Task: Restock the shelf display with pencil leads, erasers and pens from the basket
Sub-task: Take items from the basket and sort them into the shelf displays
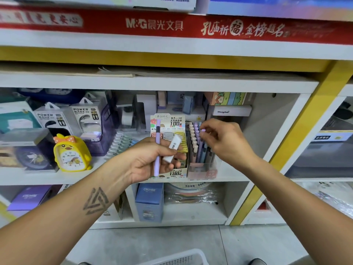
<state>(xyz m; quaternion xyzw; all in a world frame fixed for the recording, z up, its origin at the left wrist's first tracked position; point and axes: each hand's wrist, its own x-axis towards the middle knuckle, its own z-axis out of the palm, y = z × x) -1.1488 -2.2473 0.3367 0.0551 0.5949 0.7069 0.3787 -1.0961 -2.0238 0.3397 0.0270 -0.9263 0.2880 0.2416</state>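
My left hand [152,159] is curled around two things at once: a lilac pen [157,150] clamped between thumb and fingers, and a white eraser [172,148] wedged across my fingertips. My right hand [221,140] pinches the cap end of another lilac pen [203,130] between thumb and forefinger, the other fingers loosely bent. I keep the spare stock in my left so the right is free to feed pieces in one at a time, I judge. The pen in my left stands nearly upright, long axis running 12 to 6, darker tip toward 12. The eraser lies tilted, its long axis from about 1 down to 7. The pen in my right is mostly hidden by my fingers; only its rounded end shows, facing 9, so I cannot tell its full line. It hovers over the pen display box [202,165], at 3 from my left hand, beside the pencil lead display [169,123]. The white basket [181,259] sits at 6, on the floor.
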